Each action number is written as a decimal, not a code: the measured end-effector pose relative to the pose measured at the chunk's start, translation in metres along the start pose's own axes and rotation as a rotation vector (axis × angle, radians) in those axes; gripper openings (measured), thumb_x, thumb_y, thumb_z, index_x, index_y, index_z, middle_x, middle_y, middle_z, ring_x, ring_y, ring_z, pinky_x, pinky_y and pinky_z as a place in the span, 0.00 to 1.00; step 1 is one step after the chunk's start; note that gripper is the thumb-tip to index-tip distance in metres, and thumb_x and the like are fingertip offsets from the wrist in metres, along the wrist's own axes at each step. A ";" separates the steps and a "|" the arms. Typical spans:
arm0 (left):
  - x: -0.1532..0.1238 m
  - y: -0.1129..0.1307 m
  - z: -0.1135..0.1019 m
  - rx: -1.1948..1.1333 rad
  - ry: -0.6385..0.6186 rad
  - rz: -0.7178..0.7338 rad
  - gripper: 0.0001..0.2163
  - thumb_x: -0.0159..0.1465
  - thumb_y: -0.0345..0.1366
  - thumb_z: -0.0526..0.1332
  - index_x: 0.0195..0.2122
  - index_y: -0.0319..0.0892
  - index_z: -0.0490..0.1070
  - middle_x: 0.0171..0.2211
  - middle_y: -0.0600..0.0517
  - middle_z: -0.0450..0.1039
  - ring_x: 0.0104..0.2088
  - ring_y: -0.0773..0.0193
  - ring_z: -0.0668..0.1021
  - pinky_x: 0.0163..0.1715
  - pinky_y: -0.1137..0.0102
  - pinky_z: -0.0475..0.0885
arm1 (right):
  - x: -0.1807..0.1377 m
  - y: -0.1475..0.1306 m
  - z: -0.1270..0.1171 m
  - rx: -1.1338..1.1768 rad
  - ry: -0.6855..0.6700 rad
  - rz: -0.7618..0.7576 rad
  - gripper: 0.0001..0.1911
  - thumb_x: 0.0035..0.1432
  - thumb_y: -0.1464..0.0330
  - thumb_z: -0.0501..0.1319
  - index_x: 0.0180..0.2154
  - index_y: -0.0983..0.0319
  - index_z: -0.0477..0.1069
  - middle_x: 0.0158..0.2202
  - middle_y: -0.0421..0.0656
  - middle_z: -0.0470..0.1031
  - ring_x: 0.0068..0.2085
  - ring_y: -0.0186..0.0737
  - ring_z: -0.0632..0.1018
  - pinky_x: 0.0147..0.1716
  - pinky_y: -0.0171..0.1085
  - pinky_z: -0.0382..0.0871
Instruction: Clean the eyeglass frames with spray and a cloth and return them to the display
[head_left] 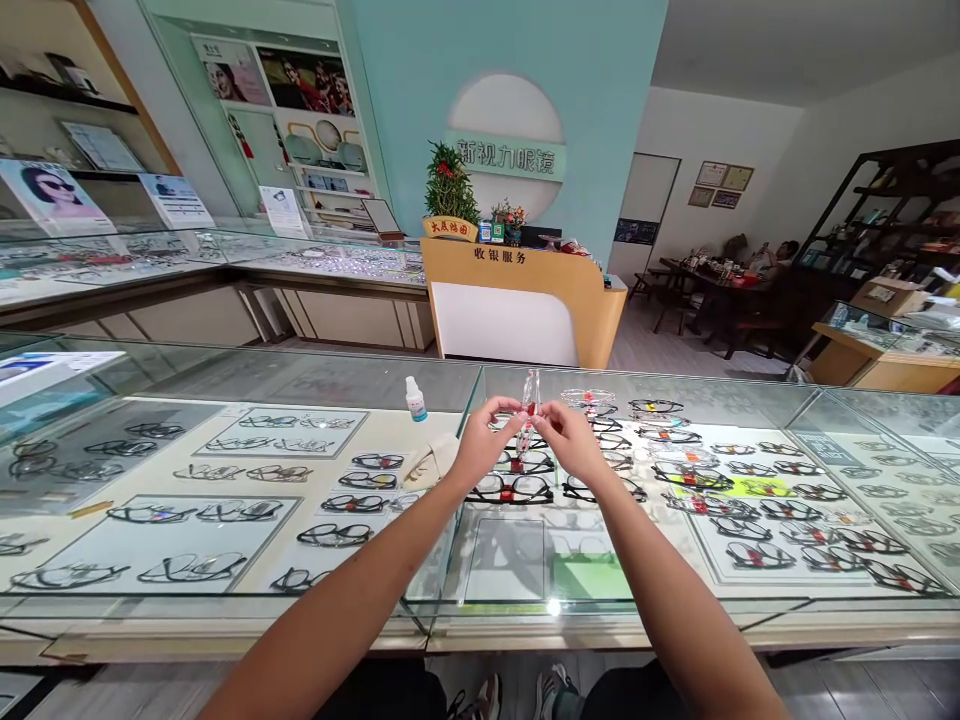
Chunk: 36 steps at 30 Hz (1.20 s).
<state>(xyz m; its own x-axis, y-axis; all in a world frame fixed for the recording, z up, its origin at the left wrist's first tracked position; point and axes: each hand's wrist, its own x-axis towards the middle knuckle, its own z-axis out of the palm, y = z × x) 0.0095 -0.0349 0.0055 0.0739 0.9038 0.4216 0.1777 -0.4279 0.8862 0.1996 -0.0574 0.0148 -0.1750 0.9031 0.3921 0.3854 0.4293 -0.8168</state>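
Observation:
Over the glass counter, both hands meet at a pair of clear-framed eyeglasses [532, 388] with red on it, turned nearly edge-on to me. My left hand [486, 432] pinches it from the left, fingers closed. From the other side, my right hand [573, 438] grips it between thumb and fingers. Dark-framed eyeglasses [513, 489] with red tags lie just below the hands. A small white and blue bottle [415, 399] stands upright to the left. Near my left wrist is a pale cloth [435, 463], partly hidden by the forearm.
The glass display counter [495, 610] runs across in front of me, with several rows of eyeglasses [757, 508] on the right and more on the left. Beyond it stands a wooden cashier desk [600, 300]. A person [784, 258] is at a table far back right.

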 end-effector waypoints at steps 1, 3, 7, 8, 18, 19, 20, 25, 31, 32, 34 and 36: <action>0.001 -0.004 -0.001 -0.015 -0.009 -0.026 0.13 0.63 0.48 0.69 0.42 0.45 0.80 0.45 0.49 0.83 0.48 0.55 0.80 0.50 0.64 0.68 | -0.001 0.001 0.001 0.009 -0.014 0.001 0.16 0.68 0.53 0.60 0.40 0.59 0.72 0.23 0.33 0.63 0.26 0.36 0.64 0.29 0.36 0.54; 0.005 -0.011 -0.003 -0.105 -0.033 -0.101 0.14 0.60 0.49 0.71 0.41 0.45 0.82 0.44 0.49 0.83 0.46 0.55 0.80 0.50 0.63 0.69 | -0.001 0.002 0.003 0.022 -0.042 -0.003 0.15 0.69 0.54 0.60 0.40 0.59 0.72 0.24 0.33 0.64 0.26 0.36 0.64 0.29 0.36 0.54; 0.008 -0.016 -0.005 -0.295 -0.130 -0.194 0.15 0.57 0.50 0.74 0.38 0.45 0.84 0.44 0.48 0.83 0.49 0.54 0.80 0.53 0.63 0.71 | -0.001 0.003 0.003 0.027 -0.064 0.000 0.16 0.69 0.54 0.59 0.40 0.59 0.72 0.24 0.33 0.63 0.27 0.36 0.64 0.29 0.36 0.55; 0.009 -0.017 -0.005 -0.309 -0.152 -0.196 0.15 0.57 0.50 0.75 0.38 0.45 0.84 0.45 0.48 0.83 0.50 0.54 0.80 0.54 0.63 0.71 | -0.001 0.003 0.003 0.030 -0.068 0.002 0.16 0.69 0.54 0.59 0.40 0.59 0.72 0.24 0.33 0.63 0.27 0.36 0.64 0.30 0.36 0.55; 0.009 -0.018 -0.004 -0.360 -0.140 -0.246 0.19 0.52 0.53 0.78 0.37 0.44 0.84 0.45 0.48 0.82 0.51 0.53 0.79 0.55 0.62 0.71 | 0.000 0.005 0.000 0.092 -0.033 0.043 0.17 0.67 0.52 0.62 0.39 0.59 0.72 0.24 0.33 0.63 0.26 0.35 0.64 0.29 0.36 0.54; 0.010 -0.019 -0.005 -0.365 -0.128 -0.250 0.19 0.53 0.53 0.78 0.37 0.44 0.84 0.45 0.48 0.82 0.51 0.53 0.79 0.56 0.62 0.71 | 0.001 0.006 0.000 0.103 -0.023 0.048 0.16 0.67 0.52 0.62 0.39 0.59 0.72 0.24 0.33 0.62 0.26 0.35 0.63 0.29 0.36 0.54; 0.011 -0.021 -0.006 -0.375 -0.109 -0.260 0.20 0.53 0.54 0.78 0.37 0.44 0.84 0.45 0.48 0.83 0.51 0.53 0.79 0.56 0.62 0.70 | 0.001 0.006 -0.001 0.117 -0.010 0.056 0.16 0.67 0.53 0.62 0.38 0.58 0.72 0.24 0.33 0.62 0.26 0.35 0.62 0.28 0.36 0.53; 0.020 -0.027 -0.017 -0.488 0.034 -0.318 0.21 0.50 0.54 0.79 0.35 0.44 0.84 0.42 0.48 0.83 0.46 0.57 0.78 0.50 0.65 0.69 | 0.005 0.013 -0.003 0.227 0.064 0.157 0.15 0.62 0.53 0.65 0.35 0.59 0.74 0.23 0.34 0.61 0.26 0.35 0.60 0.27 0.36 0.52; 0.027 -0.031 -0.022 -0.593 0.167 -0.324 0.24 0.44 0.55 0.82 0.35 0.43 0.83 0.42 0.48 0.82 0.44 0.61 0.78 0.45 0.67 0.69 | 0.009 0.019 -0.001 0.364 0.092 0.327 0.19 0.54 0.50 0.68 0.36 0.60 0.77 0.21 0.33 0.59 0.24 0.33 0.57 0.25 0.36 0.46; 0.028 -0.032 -0.022 -0.586 0.176 -0.315 0.25 0.44 0.55 0.82 0.35 0.43 0.83 0.42 0.48 0.82 0.44 0.61 0.78 0.46 0.67 0.69 | 0.008 0.019 0.000 0.359 0.090 0.348 0.20 0.54 0.50 0.68 0.35 0.60 0.76 0.21 0.32 0.59 0.23 0.33 0.57 0.25 0.36 0.46; 0.027 -0.033 -0.022 -0.551 0.189 -0.280 0.24 0.46 0.55 0.81 0.36 0.44 0.82 0.41 0.48 0.82 0.44 0.60 0.79 0.49 0.65 0.70 | 0.006 0.017 0.001 0.277 0.097 0.380 0.21 0.55 0.48 0.67 0.29 0.59 0.73 0.20 0.32 0.58 0.23 0.33 0.56 0.25 0.36 0.47; 0.025 -0.033 -0.020 -0.495 0.199 -0.238 0.23 0.49 0.56 0.80 0.37 0.44 0.82 0.42 0.48 0.82 0.45 0.58 0.79 0.53 0.63 0.70 | 0.002 0.013 0.003 0.151 0.115 0.361 0.23 0.59 0.48 0.65 0.24 0.59 0.69 0.19 0.33 0.58 0.23 0.33 0.57 0.25 0.36 0.49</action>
<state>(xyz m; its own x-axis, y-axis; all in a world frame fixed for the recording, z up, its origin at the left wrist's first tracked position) -0.0141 0.0013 -0.0090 -0.1060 0.9769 0.1854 -0.3162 -0.2099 0.9252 0.2012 -0.0497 0.0039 0.0530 0.9929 0.1067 0.2642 0.0891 -0.9603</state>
